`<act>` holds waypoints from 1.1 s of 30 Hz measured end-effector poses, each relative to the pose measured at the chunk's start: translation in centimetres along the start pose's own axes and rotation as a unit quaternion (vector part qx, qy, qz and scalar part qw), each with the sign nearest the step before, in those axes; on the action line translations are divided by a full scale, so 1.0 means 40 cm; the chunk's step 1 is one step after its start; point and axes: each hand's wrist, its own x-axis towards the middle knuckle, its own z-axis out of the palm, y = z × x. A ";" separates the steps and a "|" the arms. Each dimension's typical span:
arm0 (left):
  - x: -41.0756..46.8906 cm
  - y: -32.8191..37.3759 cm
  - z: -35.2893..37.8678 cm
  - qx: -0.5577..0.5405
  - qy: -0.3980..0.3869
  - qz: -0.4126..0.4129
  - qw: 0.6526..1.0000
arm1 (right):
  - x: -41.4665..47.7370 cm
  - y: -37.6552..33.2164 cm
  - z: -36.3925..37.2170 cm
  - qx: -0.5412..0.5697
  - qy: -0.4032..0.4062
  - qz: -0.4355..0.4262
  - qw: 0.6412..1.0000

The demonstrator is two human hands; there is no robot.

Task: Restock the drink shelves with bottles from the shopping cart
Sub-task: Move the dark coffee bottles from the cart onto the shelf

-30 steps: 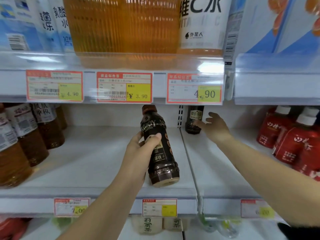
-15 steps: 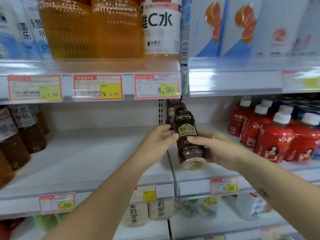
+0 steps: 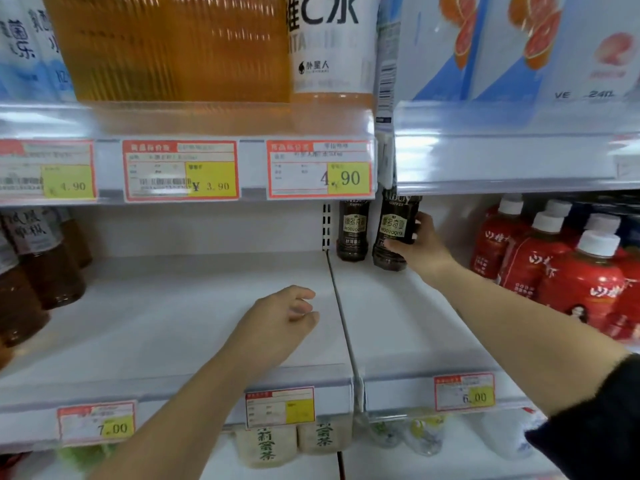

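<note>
**Second coffee bottle going in at the back**

The middle shelf (image 3: pixel 398 327) in front of me is mostly bare, so plenty of restocking is left, I judge. Red bottles (image 3: pixel 568 271) fill its right end, brown tea bottles (image 3: pixel 38 271) its left. My right hand (image 3: pixel 420 244) wraps the coffee bottle (image 3: pixel 393 230), setting it just beside the one already standing (image 3: pixel 353 232) at the back. My left hand (image 3: pixel 277 323) hovers loosely curled, holding nothing. The cart is out of sight, both bottle caps are hidden by the upper shelf's edge, and I cannot tell whether the base has landed.

White store shelving (image 3: pixel 166 317) with price tags (image 3: pixel 180 170) along its edges.
</note>
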 end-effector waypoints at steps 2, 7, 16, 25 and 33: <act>0.001 -0.003 0.000 -0.014 0.001 0.006 1.000 | 0.023 0.028 0.010 -0.001 -0.002 -0.010 1.000; 0.006 -0.006 0.001 -0.026 -0.005 0.005 1.000 | 0.082 0.058 0.004 -0.095 -0.026 -0.006 0.995; 0.016 -0.006 -0.006 -0.013 -0.022 0.007 1.000 | 0.138 0.070 0.024 -0.237 0.029 -0.045 0.970; -0.015 0.004 -0.002 0.010 0.018 0.040 0.999 | 0.009 -0.038 0.026 -0.313 0.011 0.027 0.949; -0.281 -0.063 -0.118 0.098 0.153 0.250 0.951 | -0.506 -0.193 0.168 -0.124 -0.162 -0.210 0.956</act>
